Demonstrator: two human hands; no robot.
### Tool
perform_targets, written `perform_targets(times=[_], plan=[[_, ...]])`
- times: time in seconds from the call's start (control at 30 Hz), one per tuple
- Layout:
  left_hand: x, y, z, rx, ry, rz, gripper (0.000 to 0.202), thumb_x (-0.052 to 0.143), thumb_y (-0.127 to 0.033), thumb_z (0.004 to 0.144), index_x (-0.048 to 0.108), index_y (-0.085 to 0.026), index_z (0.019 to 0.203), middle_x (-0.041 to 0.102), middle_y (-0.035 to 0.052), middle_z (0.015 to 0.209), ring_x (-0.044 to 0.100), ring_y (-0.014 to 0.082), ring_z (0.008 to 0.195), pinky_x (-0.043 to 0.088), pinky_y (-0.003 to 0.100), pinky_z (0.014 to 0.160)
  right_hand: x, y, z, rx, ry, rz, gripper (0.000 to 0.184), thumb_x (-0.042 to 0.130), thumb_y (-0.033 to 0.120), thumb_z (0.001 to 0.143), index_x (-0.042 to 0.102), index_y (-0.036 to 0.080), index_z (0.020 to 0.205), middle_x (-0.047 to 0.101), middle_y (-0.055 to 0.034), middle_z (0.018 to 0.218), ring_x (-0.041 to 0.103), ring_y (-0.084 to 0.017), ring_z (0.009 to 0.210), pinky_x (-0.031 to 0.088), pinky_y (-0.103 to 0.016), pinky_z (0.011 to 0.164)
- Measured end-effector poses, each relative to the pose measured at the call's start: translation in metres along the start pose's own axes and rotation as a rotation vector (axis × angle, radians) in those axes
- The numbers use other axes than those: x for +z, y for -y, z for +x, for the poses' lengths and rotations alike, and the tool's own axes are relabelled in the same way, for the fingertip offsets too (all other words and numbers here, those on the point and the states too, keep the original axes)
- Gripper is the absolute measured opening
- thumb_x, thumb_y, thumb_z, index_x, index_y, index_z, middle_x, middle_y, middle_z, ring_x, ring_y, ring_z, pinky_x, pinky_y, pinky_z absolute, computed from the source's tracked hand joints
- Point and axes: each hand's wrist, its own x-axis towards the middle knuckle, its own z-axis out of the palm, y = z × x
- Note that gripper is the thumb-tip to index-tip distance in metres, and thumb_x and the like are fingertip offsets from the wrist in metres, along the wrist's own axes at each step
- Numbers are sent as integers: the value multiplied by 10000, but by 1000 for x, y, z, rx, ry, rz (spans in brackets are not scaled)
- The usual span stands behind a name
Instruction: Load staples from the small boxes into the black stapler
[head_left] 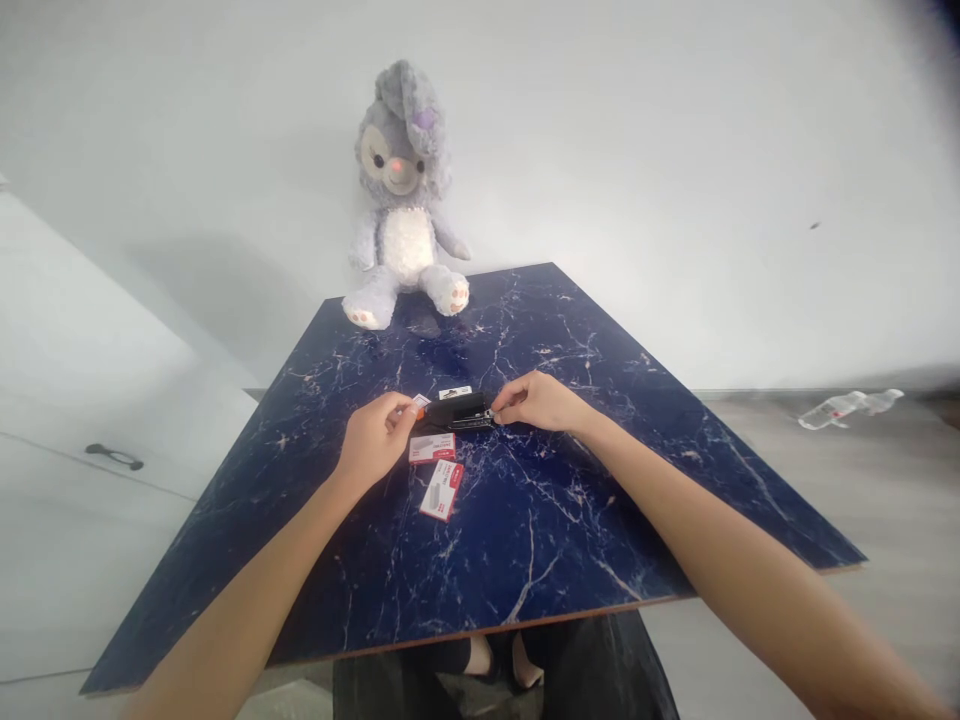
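A black stapler (459, 411) lies across the middle of the tabletop between my hands, with an orange bit showing at its left end. My left hand (377, 432) has its fingers closed on that end. At the stapler's right end, the thumb and fingers of my right hand (538, 402) pinch the metal tip. Just below are two red-and-white staple boxes (433, 448), the nearer box (441, 490) tilted. A white card with a dark print (455, 392) shows behind the stapler. Part of another small box (421, 400) peeks out by my left fingers.
The table (525, 540) has a dark blue marbled top. A grey plush rabbit (405, 220) sits at its far edge against the white wall. On the floor to the right lies a clear plastic bottle (832, 408). A white cabinet with a dark handle (114, 457) stands left.
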Motion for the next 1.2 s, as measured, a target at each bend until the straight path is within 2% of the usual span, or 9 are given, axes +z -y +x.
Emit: perform_targets(times=[0.2,0.33,0.4,0.47,0.57,0.63,0.73,1.03,1.2], plan=[[3,-1,0,48,-10,7,238,529,-376,941,694,-205,960,731,52,939,631,167,710,461,276,695,3,4,-3,-32,-18,-71,137,732,271,711,801,260,829,755,27,799,667,-155,683,499,-268,651],[3,2,1,45,27,-112,263,518,-388,949,701,-216,1028,728,57,1032,649,185,801,476,283,734,2,7,-5,-75,2,-87,139,731,305,731,788,268,852,758,22,846,673,-162,725,502,-270,673],[3,5,1,34,63,-154,275,522,-389,947,692,-224,1086,719,64,1093,655,210,895,482,303,784,-1,7,-5,-81,-51,-94,151,688,357,790,771,265,876,757,11,878,674,-165,751,505,-274,695],[3,7,1,38,101,-129,314,571,-396,917,673,-231,1164,705,79,1139,645,243,978,478,343,846,-5,5,-4,-33,-172,-176,192,608,376,857,748,247,874,751,-16,875,671,-181,753,496,-291,696],[4,10,1,53,148,-53,418,646,-399,863,643,-241,1250,688,99,1160,621,283,1046,462,400,905,-10,-1,-2,64,-261,-407,161,589,292,836,726,224,886,739,-56,828,664,-230,746,466,-319,673],[4,9,1,55,162,-30,437,649,-392,860,634,-246,1271,683,103,1155,615,290,1052,461,411,905,-11,-5,-1,84,-205,-489,157,607,240,790,724,222,894,735,-69,820,660,-250,748,449,-322,662],[4,8,0,48,167,-17,438,632,-398,873,626,-246,1284,678,108,1154,620,289,1043,467,409,894,-9,-9,1,63,-137,-471,141,610,233,781,721,234,869,735,-56,814,653,-237,733,436,-311,655],[2,1,-1,61,187,29,407,594,-376,896,619,-237,1277,681,97,1164,626,272,1054,495,407,894,-12,-9,3,85,-59,-479,117,609,264,792,688,239,875,728,-16,837,636,-191,733,386,-272,605],[3,5,-1,88,150,39,407,609,-378,888,624,-244,1272,675,94,1172,631,265,1052,503,424,931,-2,-7,3,37,-80,-432,108,602,284,804,654,229,882,700,3,785,608,-154,689,375,-253,609]])
